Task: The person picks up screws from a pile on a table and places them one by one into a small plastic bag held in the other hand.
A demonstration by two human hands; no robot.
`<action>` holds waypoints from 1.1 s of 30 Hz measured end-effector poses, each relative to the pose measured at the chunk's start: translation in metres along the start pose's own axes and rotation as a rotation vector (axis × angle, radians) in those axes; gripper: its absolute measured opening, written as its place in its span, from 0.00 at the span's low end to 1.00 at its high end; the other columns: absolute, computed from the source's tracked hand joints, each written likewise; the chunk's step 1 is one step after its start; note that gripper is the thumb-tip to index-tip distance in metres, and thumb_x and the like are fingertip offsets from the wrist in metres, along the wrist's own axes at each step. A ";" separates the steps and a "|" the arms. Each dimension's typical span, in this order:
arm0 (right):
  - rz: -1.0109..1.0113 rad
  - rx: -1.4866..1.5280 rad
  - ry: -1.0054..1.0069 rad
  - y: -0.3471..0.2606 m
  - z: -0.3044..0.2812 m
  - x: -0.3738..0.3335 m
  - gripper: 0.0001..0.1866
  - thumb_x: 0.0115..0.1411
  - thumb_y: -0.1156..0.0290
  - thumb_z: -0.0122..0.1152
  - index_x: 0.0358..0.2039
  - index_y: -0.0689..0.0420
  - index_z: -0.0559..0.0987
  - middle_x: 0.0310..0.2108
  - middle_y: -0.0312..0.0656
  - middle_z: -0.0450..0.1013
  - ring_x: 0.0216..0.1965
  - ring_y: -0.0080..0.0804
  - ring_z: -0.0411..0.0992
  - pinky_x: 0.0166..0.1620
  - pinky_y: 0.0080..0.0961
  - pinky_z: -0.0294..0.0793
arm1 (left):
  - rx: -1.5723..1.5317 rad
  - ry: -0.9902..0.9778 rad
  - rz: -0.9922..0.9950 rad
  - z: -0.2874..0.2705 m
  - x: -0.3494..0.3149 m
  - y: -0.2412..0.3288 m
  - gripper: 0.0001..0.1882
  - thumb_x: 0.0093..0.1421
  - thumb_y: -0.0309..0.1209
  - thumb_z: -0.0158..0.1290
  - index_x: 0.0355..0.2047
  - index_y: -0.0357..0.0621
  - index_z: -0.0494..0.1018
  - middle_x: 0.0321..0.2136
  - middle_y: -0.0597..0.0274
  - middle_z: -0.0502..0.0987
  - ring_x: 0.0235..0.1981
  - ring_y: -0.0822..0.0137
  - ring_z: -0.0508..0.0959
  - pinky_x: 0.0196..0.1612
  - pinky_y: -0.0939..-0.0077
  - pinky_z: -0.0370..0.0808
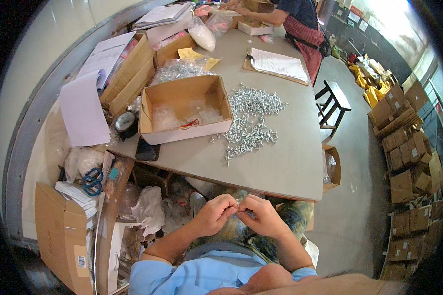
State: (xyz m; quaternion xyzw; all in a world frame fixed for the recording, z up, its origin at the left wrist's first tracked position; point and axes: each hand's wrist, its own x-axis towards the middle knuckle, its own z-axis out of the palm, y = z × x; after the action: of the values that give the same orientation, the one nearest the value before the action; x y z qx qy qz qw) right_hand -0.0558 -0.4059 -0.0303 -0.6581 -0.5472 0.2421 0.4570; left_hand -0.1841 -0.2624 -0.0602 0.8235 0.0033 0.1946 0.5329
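Observation:
My left hand [214,214] and my right hand [262,216] meet in front of my lap, just off the near edge of the grey table [290,169]. Fingertips and thumbs of both are pinched together. A small pale bit shows between them, too small to name. Beyond them a loose pile of small silvery screws [253,120] is spread over the tabletop. Left of the pile stands an open cardboard box [184,132] with white outer sides. Small clear plastic bags [167,118] and a little red item [190,123] lie inside it.
A clipboard with papers [278,65] lies at the far right. Filled cartons [133,73] line the left side, near blue-handled scissors [92,181]. A co-worker [302,29] stands at the far end. A black stool [333,105] and stacked boxes [403,187] are to the right.

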 end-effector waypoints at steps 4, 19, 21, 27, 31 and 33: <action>-0.004 0.024 0.048 0.003 -0.006 0.002 0.05 0.51 0.79 0.58 0.28 0.61 0.71 0.26 0.48 0.68 0.28 0.45 0.68 0.32 0.31 0.69 | 0.088 -0.016 -0.042 -0.018 0.018 0.010 0.03 0.59 0.25 0.48 0.31 0.38 0.66 0.27 0.52 0.69 0.31 0.52 0.71 0.36 0.66 0.69; 0.251 -0.441 0.462 0.078 -0.050 0.025 0.21 0.48 0.77 0.58 0.46 0.56 0.73 0.51 0.54 0.63 0.54 0.53 0.60 0.56 0.41 0.61 | 0.838 -0.212 -0.029 -0.167 0.219 -0.076 0.14 0.50 0.24 0.53 0.39 0.37 0.72 0.35 0.44 0.77 0.39 0.47 0.76 0.43 0.59 0.73; 0.241 -0.605 0.409 0.092 -0.059 0.042 0.27 0.49 0.77 0.56 0.53 0.55 0.69 0.57 0.56 0.58 0.59 0.55 0.56 0.59 0.43 0.58 | 1.006 -0.324 -0.098 -0.160 0.217 -0.090 0.15 0.48 0.22 0.51 0.39 0.37 0.74 0.35 0.44 0.77 0.41 0.46 0.76 0.46 0.60 0.72; 0.235 -0.734 0.031 0.102 -0.054 0.094 0.37 0.52 0.73 0.52 0.64 0.53 0.56 0.65 0.58 0.46 0.67 0.55 0.42 0.66 0.47 0.44 | 1.057 -0.304 -0.250 -0.158 0.219 -0.102 0.09 0.47 0.24 0.52 0.31 0.36 0.75 0.30 0.42 0.77 0.37 0.46 0.77 0.41 0.57 0.73; 0.134 -0.724 -0.025 0.096 -0.045 0.082 0.34 0.55 0.72 0.48 0.64 0.53 0.55 0.66 0.51 0.46 0.67 0.50 0.43 0.66 0.46 0.44 | 0.843 -0.086 -0.176 -0.170 0.212 -0.084 0.06 0.46 0.27 0.53 0.24 0.35 0.73 0.28 0.45 0.77 0.31 0.47 0.78 0.37 0.62 0.75; 0.108 -0.737 -0.033 0.089 -0.042 0.071 0.32 0.57 0.70 0.47 0.63 0.54 0.56 0.66 0.49 0.47 0.67 0.49 0.45 0.66 0.44 0.46 | 0.637 0.011 -0.203 -0.176 0.207 -0.073 0.06 0.47 0.27 0.53 0.22 0.35 0.72 0.26 0.47 0.77 0.29 0.53 0.77 0.34 0.66 0.75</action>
State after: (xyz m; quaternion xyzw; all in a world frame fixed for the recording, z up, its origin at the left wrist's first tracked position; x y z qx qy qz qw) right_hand 0.0435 -0.3518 -0.0750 -0.8024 -0.5694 0.0630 0.1673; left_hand -0.0348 -0.0328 0.0035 0.9431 0.1489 0.1340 0.2653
